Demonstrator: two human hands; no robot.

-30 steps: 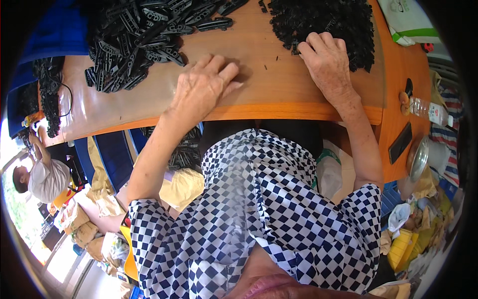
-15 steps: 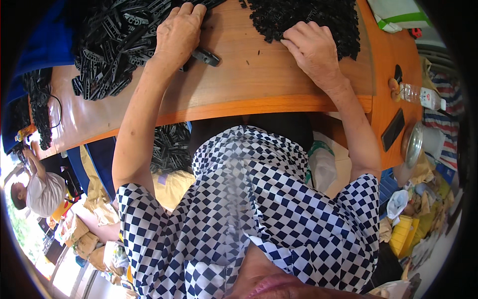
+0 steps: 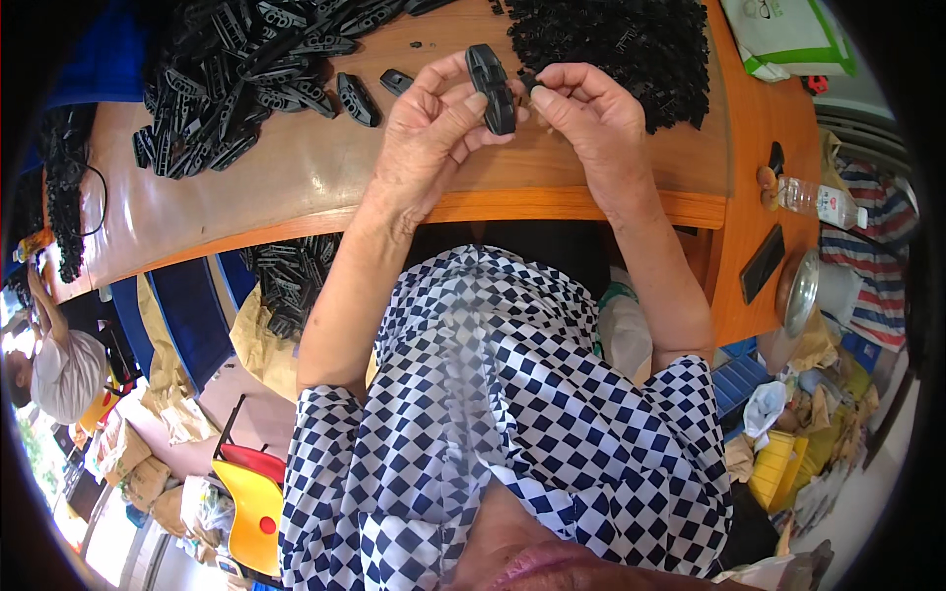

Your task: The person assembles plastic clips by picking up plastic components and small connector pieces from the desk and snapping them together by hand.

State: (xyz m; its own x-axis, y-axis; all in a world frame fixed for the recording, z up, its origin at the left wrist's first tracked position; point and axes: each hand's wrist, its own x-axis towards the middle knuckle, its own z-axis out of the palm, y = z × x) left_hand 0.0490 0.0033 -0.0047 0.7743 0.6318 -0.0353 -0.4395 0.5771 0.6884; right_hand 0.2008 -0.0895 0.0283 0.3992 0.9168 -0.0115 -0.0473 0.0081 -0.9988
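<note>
My left hand (image 3: 429,128) is closed around a long black plastic part (image 3: 490,89), held upright above the wooden table (image 3: 315,182). Just to its right, my right hand (image 3: 599,126) pinches a tiny dark plastic piece (image 3: 530,81) between thumb and forefinger, close to the long part but seemingly apart from it. A heap of similar long black parts (image 3: 212,84) covers the table's left side. Behind my right hand spreads a heap of small black pieces (image 3: 611,44). Two loose long parts, one of them (image 3: 357,99) by the left heap, lie near my left hand.
To the right are a clear bottle (image 3: 818,200), a dark phone (image 3: 763,263) and a metal lid or bowl (image 3: 802,293). A green-white bag (image 3: 788,39) sits at the far right. Another person (image 3: 67,374) works at far left. A yellow chair (image 3: 254,512) stands behind on the left.
My left hand has come from the left heap toward the middle with a long black part. My right hand has left the small-piece heap, drawn slightly left, pinching a tiny piece.
</note>
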